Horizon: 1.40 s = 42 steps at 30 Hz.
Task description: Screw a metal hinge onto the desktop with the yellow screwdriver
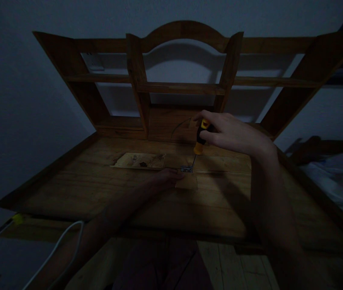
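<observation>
My right hand (219,129) is wrapped round the yellow and black handle of a screwdriver (200,143), which leans slightly. Its thin metal shaft points down, and the tip meets the right end of a small metal hinge or bracket (186,169) on the wooden desktop (123,197). At the left end of that metal piece are the fingertips of my left hand (168,177), bent close together and low on the wood. Dim light hides whether they pinch the metal or only press it. A pale rectangular patch (186,182) of wood lies just below the metal piece.
Behind the desktop stands a wooden shelf unit (180,88) against the wall. A torn, pale strip (141,160) marks the desktop left of the metal piece. A white cable (68,229) loops at lower left near my left arm. Plastic bags (334,181) lie at the right.
</observation>
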Each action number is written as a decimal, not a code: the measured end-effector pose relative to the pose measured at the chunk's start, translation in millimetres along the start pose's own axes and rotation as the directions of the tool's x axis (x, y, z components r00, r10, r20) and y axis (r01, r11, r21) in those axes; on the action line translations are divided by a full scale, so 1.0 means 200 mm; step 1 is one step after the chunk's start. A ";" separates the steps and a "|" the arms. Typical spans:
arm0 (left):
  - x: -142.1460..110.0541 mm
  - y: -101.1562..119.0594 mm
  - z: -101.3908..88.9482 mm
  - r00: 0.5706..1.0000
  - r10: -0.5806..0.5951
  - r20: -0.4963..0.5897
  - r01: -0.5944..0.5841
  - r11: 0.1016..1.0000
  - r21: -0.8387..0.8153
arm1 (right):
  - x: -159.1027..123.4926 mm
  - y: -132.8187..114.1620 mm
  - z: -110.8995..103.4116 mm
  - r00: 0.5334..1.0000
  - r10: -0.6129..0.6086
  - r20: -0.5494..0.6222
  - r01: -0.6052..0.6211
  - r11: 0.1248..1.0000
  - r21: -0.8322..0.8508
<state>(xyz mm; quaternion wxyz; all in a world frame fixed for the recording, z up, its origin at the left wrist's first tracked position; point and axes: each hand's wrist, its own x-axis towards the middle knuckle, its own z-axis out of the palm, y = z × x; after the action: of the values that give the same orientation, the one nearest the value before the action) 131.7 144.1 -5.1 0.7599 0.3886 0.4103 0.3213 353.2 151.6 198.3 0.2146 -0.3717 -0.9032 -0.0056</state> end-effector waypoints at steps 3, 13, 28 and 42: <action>0.02 0.00 0.00 1.000 0.004 -0.016 -0.004 1.000 -0.023 | 0.00 -0.01 0.00 1.000 -0.016 0.022 0.015 0.999 0.036; 0.03 -0.01 -0.01 1.000 0.007 0.023 -0.006 1.000 -0.019 | -0.02 -0.03 0.02 0.995 0.100 -0.004 -0.100 0.994 -0.042; 0.02 -0.01 0.00 1.000 0.007 0.009 -0.006 1.000 -0.027 | 0.00 -0.01 0.04 0.995 0.082 -0.058 -0.088 0.988 -0.123; 0.03 -0.02 -0.02 0.999 0.019 0.039 -0.018 1.000 -0.014 | 0.02 -0.04 0.06 0.997 0.013 -0.081 -0.022 0.993 -0.118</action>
<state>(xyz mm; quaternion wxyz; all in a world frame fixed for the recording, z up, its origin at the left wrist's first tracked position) 130.9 148.1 -11.9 0.7675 0.3934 0.3893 0.3233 341.0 149.9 190.7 0.2280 -0.3912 -0.8887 -0.0723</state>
